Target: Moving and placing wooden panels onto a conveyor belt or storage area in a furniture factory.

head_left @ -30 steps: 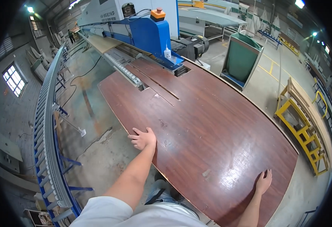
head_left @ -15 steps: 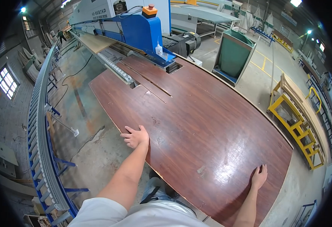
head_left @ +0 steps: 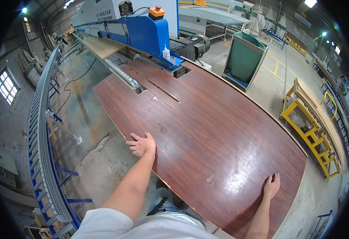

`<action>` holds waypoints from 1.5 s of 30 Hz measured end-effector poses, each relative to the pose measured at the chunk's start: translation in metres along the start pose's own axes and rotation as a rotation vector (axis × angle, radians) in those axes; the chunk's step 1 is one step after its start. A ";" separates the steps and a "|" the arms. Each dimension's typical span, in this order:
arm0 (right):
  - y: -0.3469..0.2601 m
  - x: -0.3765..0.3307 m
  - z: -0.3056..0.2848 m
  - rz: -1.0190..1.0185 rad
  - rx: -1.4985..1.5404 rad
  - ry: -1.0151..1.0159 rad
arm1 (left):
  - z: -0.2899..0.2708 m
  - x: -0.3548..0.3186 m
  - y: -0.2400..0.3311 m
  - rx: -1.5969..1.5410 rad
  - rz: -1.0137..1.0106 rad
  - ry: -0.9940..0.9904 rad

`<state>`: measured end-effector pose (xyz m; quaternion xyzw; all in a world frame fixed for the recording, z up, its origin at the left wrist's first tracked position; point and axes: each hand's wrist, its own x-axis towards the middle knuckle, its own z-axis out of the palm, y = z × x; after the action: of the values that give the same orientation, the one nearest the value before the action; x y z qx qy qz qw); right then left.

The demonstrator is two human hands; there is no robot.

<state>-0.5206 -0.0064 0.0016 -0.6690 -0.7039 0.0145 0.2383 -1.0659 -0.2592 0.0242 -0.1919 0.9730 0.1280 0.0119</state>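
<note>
Plainly, dark lettering marks the pale machine (head_left: 92,10) at eleven o'clock; the brown tabletop (head_left: 206,131) spans mid-dial, left hand (head_left: 142,145) splayed at eight, right hand (head_left: 272,187) loosely bent at four, neither grasping.

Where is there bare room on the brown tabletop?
The middle of the brown tabletop, between the left hand, right hand and far edge, is bare but scuffed. A smaller patch lies between the right hand and right corner. The upper end is crowded by the roller strip, slots and blue machine housing.
</note>
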 end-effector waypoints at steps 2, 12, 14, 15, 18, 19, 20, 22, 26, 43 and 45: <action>0.000 0.001 0.002 -0.007 -0.006 0.012 | 0.000 0.001 0.000 -0.007 -0.010 0.004; 0.000 -0.001 0.000 -0.007 -0.009 0.007 | -0.002 -0.001 -0.001 -0.012 -0.005 -0.004; 0.000 0.000 0.000 -0.004 -0.012 -0.006 | -0.001 0.000 -0.001 -0.011 -0.002 0.004; -0.001 0.000 0.000 -0.005 -0.012 -0.006 | -0.001 0.001 -0.002 -0.010 -0.002 0.004; -0.003 0.000 -0.001 0.005 0.002 -0.012 | -0.003 0.001 -0.002 -0.010 -0.005 -0.002; -0.002 0.000 0.001 -0.002 0.001 -0.006 | -0.002 0.002 -0.002 -0.013 -0.007 0.003; 0.000 0.000 0.001 -0.008 -0.002 0.002 | -0.001 0.001 -0.001 -0.018 -0.007 0.004; 0.002 -0.001 0.000 -0.003 -0.005 0.007 | -0.002 -0.001 0.000 -0.017 -0.002 -0.003; -0.003 -0.001 -0.002 0.000 -0.001 0.006 | 0.000 0.000 -0.001 -0.015 -0.009 0.005; -0.001 -0.001 0.000 0.006 0.010 0.018 | 0.001 0.002 0.000 -0.013 -0.011 -0.026; -0.002 -0.001 0.000 0.007 0.010 0.020 | 0.001 0.003 -0.001 -0.019 -0.018 -0.033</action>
<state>-0.5228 -0.0073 0.0022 -0.6702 -0.6991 0.0124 0.2487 -1.0683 -0.2605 0.0228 -0.1987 0.9695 0.1405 0.0273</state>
